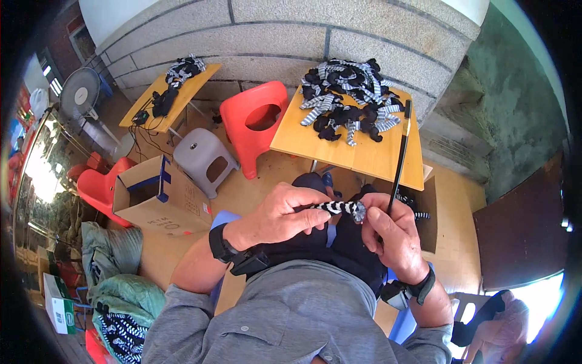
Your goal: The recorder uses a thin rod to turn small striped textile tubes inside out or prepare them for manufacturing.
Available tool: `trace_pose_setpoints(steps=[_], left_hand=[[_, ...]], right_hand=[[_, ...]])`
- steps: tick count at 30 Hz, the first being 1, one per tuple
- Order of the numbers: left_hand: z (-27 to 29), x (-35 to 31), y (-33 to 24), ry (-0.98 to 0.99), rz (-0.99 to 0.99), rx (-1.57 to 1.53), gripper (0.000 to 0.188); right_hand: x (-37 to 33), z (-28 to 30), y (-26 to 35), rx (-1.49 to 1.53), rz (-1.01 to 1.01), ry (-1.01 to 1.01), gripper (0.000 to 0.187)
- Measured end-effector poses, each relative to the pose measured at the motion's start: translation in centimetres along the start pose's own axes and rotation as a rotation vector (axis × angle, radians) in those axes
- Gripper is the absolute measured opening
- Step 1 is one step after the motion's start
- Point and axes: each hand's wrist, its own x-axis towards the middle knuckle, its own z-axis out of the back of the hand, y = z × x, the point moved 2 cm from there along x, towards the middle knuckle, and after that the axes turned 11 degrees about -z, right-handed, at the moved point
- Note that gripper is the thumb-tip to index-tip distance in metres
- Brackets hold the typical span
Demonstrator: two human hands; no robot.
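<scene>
A narrow black-and-white striped knitted piece (333, 208), which looks like a sock, is stretched between my hands above my lap. My left hand (282, 212) is closed around its left end, with the thumb along the top. Its greyish right end meets the fingertips of my right hand (394, 230), which are pinched together. A thin black rod (400, 159) with a short yellowish stretch near its top rises from my right hand, tilted slightly right. Where the rod's lower end sits among the fingers is hidden.
A yellow table (351, 159) ahead bears a heap of striped and black knitted pieces (351, 91). A smaller table (139, 109), red chair (251, 121), grey stool (203, 155) and open carton (160, 194) stand left. Another box (429, 227) is under the table's right side.
</scene>
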Motion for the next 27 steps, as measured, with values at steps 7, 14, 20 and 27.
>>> trace_pose_setpoints(steps=[7,14,20,27], left_hand=[[-0.5,-1.8,-1.6,0.121,0.010,0.069,0.022],[-0.8,-1.6,-2.2,0.245,0.006,0.153,0.021],[-1.1,-1.1,-0.5,0.283,0.125,0.068,0.022],[0.7,-1.5,3.6,-0.054,-0.080,0.400,0.021]], right_hand=[[-2.9,-1.5,0.9,0.005,0.072,0.019,0.017],[-2.7,-2.5,1.8,-0.450,0.105,-0.041,0.016],[-0.8,-2.8,2.0,-0.718,0.306,0.049,0.016],[2.0,-1.9,1.0,-0.684,0.158,-0.050,0.011]])
